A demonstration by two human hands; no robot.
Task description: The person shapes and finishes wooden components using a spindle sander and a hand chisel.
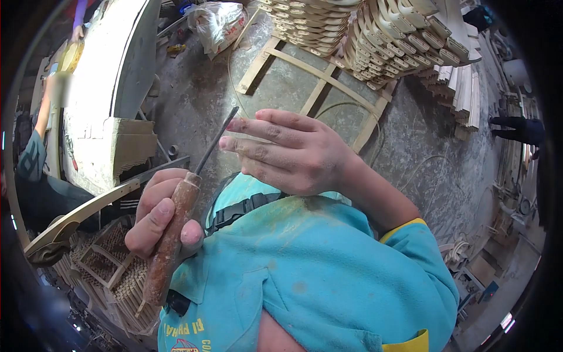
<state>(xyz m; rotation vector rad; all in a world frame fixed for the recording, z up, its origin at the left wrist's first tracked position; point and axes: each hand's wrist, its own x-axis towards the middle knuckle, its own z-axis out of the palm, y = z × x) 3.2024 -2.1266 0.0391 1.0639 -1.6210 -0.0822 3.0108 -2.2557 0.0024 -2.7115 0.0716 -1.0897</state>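
Note:
My left hand (pixel 161 217) is shut around the worn wooden handle of a file (pixel 176 229). Its thin dark metal shaft points up and to the right, ending near the concrete floor's image at the upper middle. My right hand (pixel 293 154) is held flat with the fingers stretched out to the left. Its fingertips lie just beside the shaft, and I cannot tell whether they touch it. Both hands hover in front of my teal shirt (pixel 311 276).
A curved wooden part (pixel 82 214) lies at the left over a crate of thin sticks (pixel 111 267). Stacks of shaped wooden pieces (pixel 375 35) and a wooden frame (pixel 316 82) rest on the floor ahead. Another person (pixel 35 167) sits by a pale workbench (pixel 111 64).

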